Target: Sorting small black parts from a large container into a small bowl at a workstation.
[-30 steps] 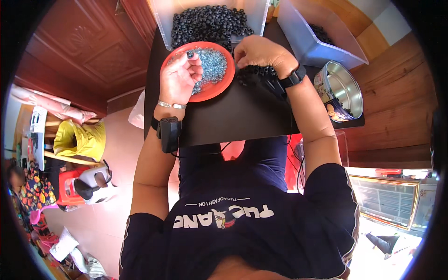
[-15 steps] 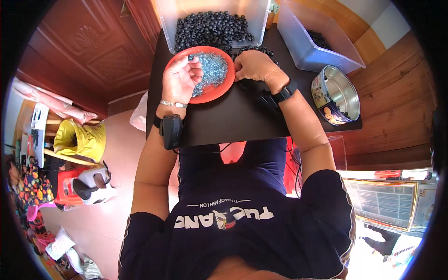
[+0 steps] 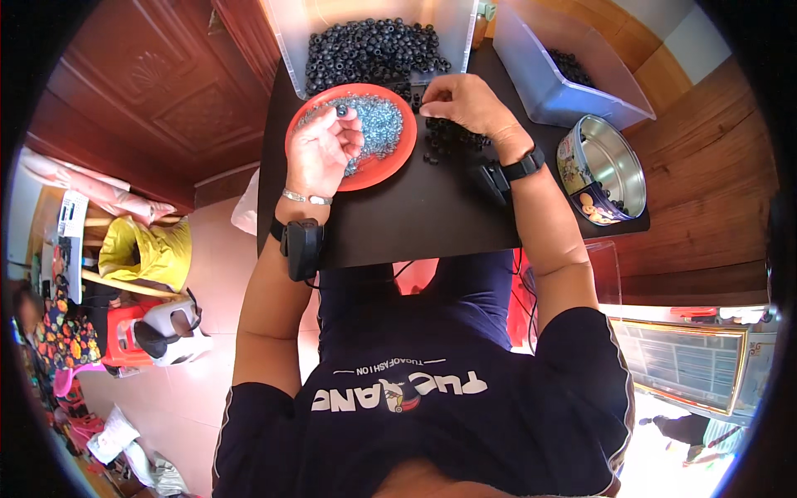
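My left hand (image 3: 322, 148) is over the left side of an orange-red plate (image 3: 397, 160), palm up. Its thumb and fingertips pinch a small black ring-shaped piece (image 3: 341, 109). On the plate lies a heap of small clear bluish pieces (image 3: 378, 124). Just right of the plate, my right hand (image 3: 471, 106) is closed, thumb and forefinger together. Black pieces sit close to its fingertips, and whether one is between them I cannot make out. Loose black pieces (image 3: 448, 139) are scattered on the dark table (image 3: 390, 224) under this hand.
A clear bin (image 3: 290, 41) at the back, tipped toward me, holds many black pieces (image 3: 374, 54). Right of it stands another translucent bin (image 3: 544, 91) with black pieces inside. A round tin (image 3: 588, 199) with a few black pieces is near the table's right edge.
My right hand has lifted slightly away from the plate's rim, uncovering loose black pieces below it. My left hand stays over the plate with its black piece.
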The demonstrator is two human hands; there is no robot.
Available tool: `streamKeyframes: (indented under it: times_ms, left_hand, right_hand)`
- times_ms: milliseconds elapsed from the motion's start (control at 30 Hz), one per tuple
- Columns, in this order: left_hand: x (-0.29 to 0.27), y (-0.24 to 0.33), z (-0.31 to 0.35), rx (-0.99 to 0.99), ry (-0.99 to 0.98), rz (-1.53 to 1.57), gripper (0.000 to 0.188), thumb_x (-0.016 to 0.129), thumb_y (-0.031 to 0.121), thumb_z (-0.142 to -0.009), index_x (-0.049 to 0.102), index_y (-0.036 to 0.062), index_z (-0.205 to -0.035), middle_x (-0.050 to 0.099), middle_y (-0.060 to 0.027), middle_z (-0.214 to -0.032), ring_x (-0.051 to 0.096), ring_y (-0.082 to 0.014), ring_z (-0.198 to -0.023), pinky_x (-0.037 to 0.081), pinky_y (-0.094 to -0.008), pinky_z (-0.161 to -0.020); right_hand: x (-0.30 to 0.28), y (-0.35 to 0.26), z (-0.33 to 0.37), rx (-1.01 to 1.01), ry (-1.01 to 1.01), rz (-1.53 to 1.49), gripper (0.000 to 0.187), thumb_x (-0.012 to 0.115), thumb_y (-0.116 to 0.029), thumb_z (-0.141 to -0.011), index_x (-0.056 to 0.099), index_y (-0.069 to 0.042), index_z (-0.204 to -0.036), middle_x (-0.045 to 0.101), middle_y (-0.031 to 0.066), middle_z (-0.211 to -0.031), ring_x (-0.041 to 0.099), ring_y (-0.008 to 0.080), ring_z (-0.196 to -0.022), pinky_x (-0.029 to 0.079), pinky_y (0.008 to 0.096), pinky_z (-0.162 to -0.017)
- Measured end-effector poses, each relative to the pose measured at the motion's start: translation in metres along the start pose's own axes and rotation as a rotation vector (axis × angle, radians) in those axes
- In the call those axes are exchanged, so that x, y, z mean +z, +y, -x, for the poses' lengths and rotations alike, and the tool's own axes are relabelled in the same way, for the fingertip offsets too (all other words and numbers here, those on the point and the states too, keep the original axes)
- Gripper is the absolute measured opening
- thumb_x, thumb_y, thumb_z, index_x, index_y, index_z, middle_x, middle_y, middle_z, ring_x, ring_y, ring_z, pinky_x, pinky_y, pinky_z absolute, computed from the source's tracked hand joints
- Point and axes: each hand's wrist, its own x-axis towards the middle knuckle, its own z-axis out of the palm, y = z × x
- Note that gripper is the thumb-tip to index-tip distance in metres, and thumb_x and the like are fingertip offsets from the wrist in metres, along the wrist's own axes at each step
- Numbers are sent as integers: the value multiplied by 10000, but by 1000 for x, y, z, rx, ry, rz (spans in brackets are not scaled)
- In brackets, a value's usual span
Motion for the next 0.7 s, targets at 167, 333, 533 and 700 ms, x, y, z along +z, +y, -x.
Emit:
streamKeyframes:
  times_ms: [167, 333, 533, 700]
  left_hand:
    - [3, -5, 4, -45, -90, 1, 227, 526, 276, -902, 588, 58, -921, 626, -92, -891, 596, -188, -738, 442, -290, -645]
    - [7, -10, 4, -73, -148, 29, 236, 516, 273, -899, 589, 50, -925, 629, -99, -895, 605, -208, -759, 453, -298, -663]
    - [1, -10, 3, -75, -192, 97, 216, 505, 234, -913, 591, 38, -945, 617, -93, -917, 594, -216, -833, 465, -330, -760]
    - [-3, -9, 0, -87, -241, 149, 177, 507, 190, -919, 597, 41, -954, 611, -81, -944, 585, -214, -902, 475, -350, -833]
  right_hand:
    - [12, -19, 4, -191, -1, -304, 147, 737, -40, -765, 645, -11, -876, 624, 13, -798, 572, 66, -747, 483, 228, -680]
    - [27, -40, 14, -324, 39, -216, 188, 756, -88, -736, 665, -47, -895, 654, 43, -771, 627, 136, -710, 502, 270, -682]
    - [42, -45, 17, -310, -60, -314, 175, 698, 10, -786, 648, -23, -951, 656, 24, -855, 620, 85, -798, 514, 241, -728]
    - [46, -42, 16, -248, -106, -471, 167, 685, 17, -801, 651, -17, -961, 657, 16, -882, 613, 86, -810, 510, 238, -745]
